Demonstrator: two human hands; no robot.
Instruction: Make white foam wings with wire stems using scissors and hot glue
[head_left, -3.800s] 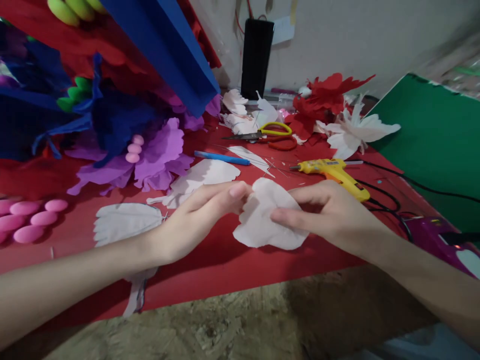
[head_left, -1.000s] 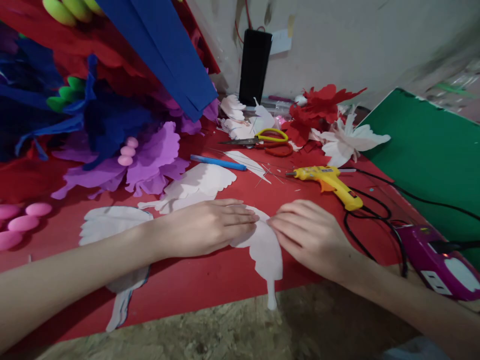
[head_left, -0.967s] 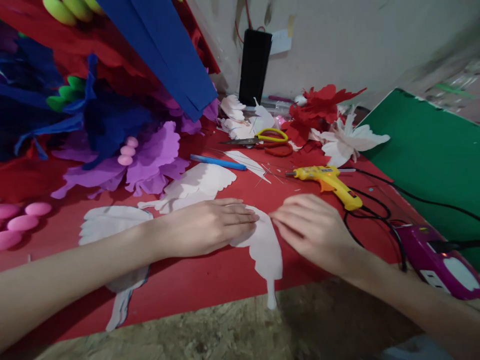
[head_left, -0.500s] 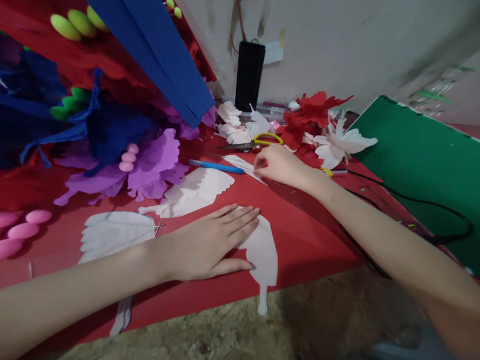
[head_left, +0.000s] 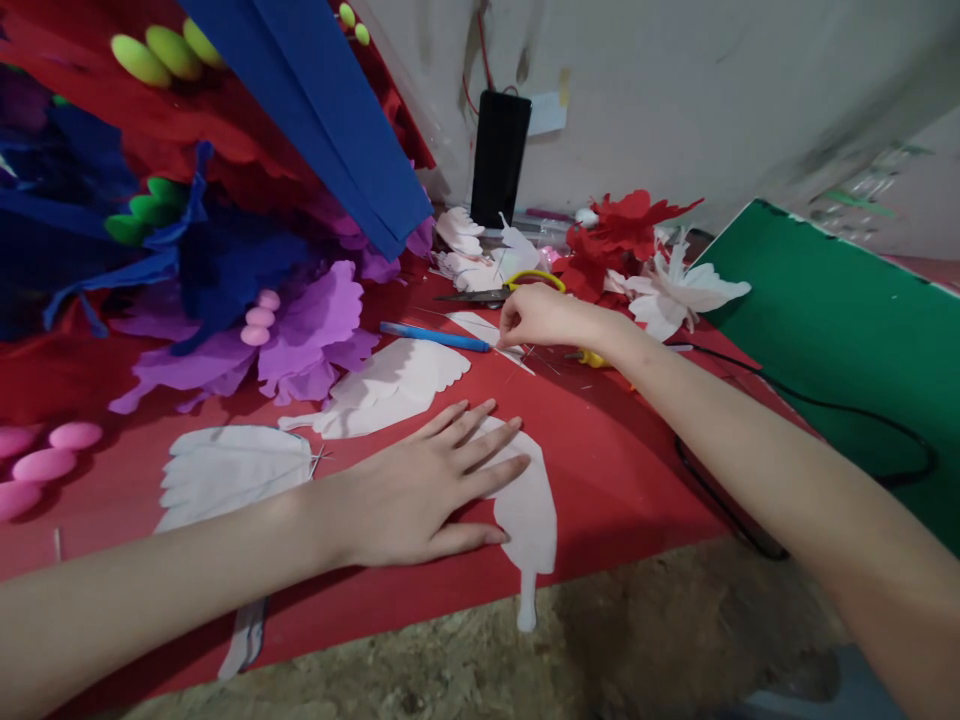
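Observation:
My left hand [head_left: 424,490] lies flat with fingers spread on a white paper petal [head_left: 529,515] that rests on the red sheet [head_left: 622,470] near its front edge. My right hand [head_left: 541,316] is stretched forward, fingertips pinched together just above thin wires [head_left: 525,358] lying beside a narrow white paper piece [head_left: 480,326]. What the pinch holds is too small to make out. A blue pen [head_left: 433,336] lies just left of that hand, and yellow-handled scissors [head_left: 501,290] lie just behind it.
Two more white petals [head_left: 394,385] [head_left: 225,475] lie left of my hand. Purple and blue paper flowers [head_left: 300,320] crowd the left. Red and white flowers [head_left: 645,255], a black phone [head_left: 499,160], a green board [head_left: 847,340] and a black cable [head_left: 825,410] stand at back and right.
My right hand left the petal and reached forward to the wires by the pen, now covering the yellow glue gun. My left hand stayed on the petal and spread its fingers.

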